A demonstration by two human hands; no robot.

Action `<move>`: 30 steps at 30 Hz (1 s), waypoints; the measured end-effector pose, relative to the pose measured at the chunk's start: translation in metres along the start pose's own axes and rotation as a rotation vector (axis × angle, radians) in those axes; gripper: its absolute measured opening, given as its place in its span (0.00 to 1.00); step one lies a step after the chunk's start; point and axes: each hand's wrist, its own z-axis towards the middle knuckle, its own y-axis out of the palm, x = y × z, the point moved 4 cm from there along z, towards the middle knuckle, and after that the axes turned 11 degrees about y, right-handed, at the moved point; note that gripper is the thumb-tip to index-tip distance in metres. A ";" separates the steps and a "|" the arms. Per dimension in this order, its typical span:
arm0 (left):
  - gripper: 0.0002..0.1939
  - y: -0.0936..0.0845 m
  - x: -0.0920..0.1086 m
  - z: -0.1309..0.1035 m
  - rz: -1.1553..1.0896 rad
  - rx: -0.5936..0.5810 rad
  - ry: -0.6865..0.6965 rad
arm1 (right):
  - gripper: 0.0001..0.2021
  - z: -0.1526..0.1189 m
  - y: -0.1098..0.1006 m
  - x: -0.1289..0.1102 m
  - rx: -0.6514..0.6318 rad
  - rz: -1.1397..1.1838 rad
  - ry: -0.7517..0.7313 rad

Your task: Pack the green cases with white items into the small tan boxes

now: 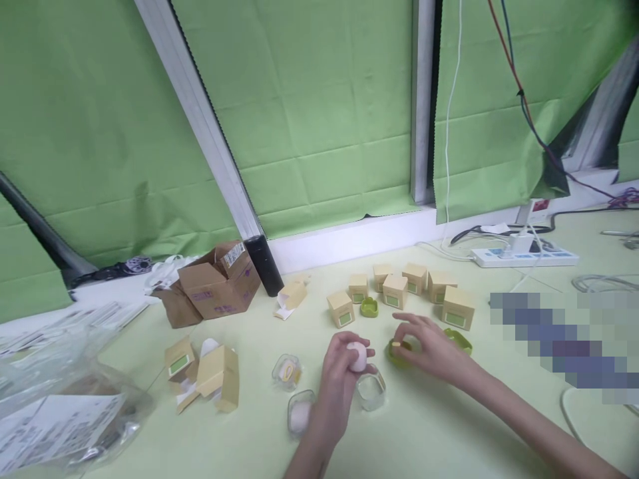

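Well, on my left, opened cartons (217,376) lay on the tabletop (249,442), followed by two clear containers (275,375). Next, my left grip (337,378) was closed around a white ball (357,357), held near a third container (371,399). Further right, my right grip (430,343) bent its fingers at a green dish (394,360); whether they pinched anything, I couldn't tell.

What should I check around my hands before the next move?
1. Left hand holding the rounded white object: ok.
2. Right hand at the small green dish: ok.
3. Firm grip on that dish: cannot tell, fingers cover it.
4. Space beside the left hand uncluttered: not ok, clear see-through containers sit on both sides.
5. Those containers resting on the pale green tabletop: ok.
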 end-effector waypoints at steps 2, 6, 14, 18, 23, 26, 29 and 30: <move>0.04 0.000 -0.001 -0.002 0.018 -0.029 -0.031 | 0.07 0.004 0.007 0.009 -0.038 -0.013 0.029; 0.13 0.001 -0.009 -0.003 0.157 -0.070 -0.089 | 0.10 0.004 0.012 0.005 -0.056 0.107 0.037; 0.26 0.018 -0.013 -0.008 0.247 -0.117 -0.081 | 0.15 -0.019 0.003 -0.033 0.026 0.580 -0.069; 0.23 0.020 -0.015 -0.013 0.135 -0.132 -0.102 | 0.13 -0.024 0.002 -0.035 0.159 0.376 -0.118; 0.20 0.018 -0.018 -0.013 0.135 -0.141 -0.095 | 0.10 -0.027 -0.004 -0.038 0.196 0.172 -0.229; 0.19 0.018 -0.019 -0.013 0.170 -0.174 -0.074 | 0.08 -0.030 -0.006 -0.040 0.224 0.104 -0.298; 0.19 0.017 -0.020 -0.013 0.188 -0.182 -0.074 | 0.08 -0.032 -0.006 -0.041 0.227 0.112 -0.351; 0.19 0.017 -0.020 -0.012 0.188 -0.179 -0.076 | 0.08 -0.033 -0.006 -0.042 0.228 0.112 -0.364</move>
